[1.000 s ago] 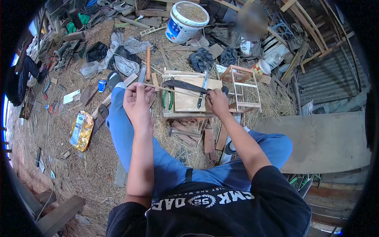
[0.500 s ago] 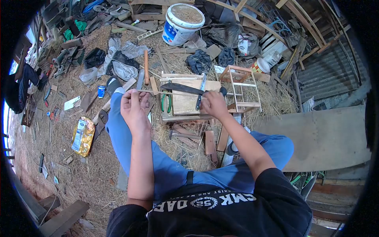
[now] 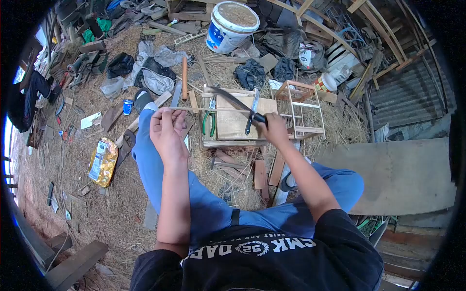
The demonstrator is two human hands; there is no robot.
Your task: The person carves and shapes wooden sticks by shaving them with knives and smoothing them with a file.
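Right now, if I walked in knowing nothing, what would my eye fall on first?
Probably the large dark knife, gripped in the right hand above a wooden board, with the left hand pinching a thin wooden strip beside it. Next, perhaps, the white-and-blue bucket beyond the board, and the shiny gold packet on the littered ground at left.

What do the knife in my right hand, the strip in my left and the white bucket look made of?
Knife blade: probably metal, dark, dull and thin; black handle, material unclear. Strip: likely bare wood or bamboo, pale, unpainted. Bucket: plastic probably, smooth white with blue markings.
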